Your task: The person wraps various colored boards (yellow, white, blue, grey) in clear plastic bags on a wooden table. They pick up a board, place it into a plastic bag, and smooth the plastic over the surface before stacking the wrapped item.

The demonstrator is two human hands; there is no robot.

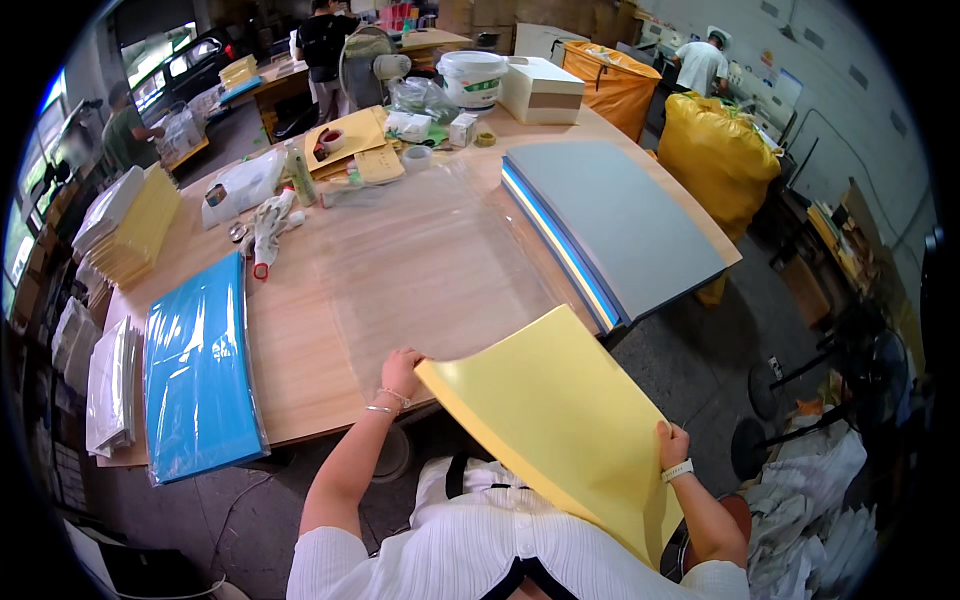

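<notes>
A large pale yellow sheet [556, 415] hangs over my lap at the table's near edge, bowed in the middle. Its left edge looks thick; I cannot tell if it is one sheet or several together. My left hand [401, 374] is closed on its left corner, and my right hand [673, 445] grips the right side, thumb on top. Just beyond, a clear plastic bag [430, 262] lies flat on the wooden table [290, 350]. To its right rests a stack of large sheets [625, 215], grey on top, with blue, white and yellow edges below.
A plastic-wrapped blue pack [200, 370] lies at left, beside white packs [112, 390] and a yellow stack [145, 225]. White gloves [268, 228], tape [330, 141], a white bucket [470, 80] and a box [540, 92] stand farther back. Yellow sacks [715, 155] and other people are beyond.
</notes>
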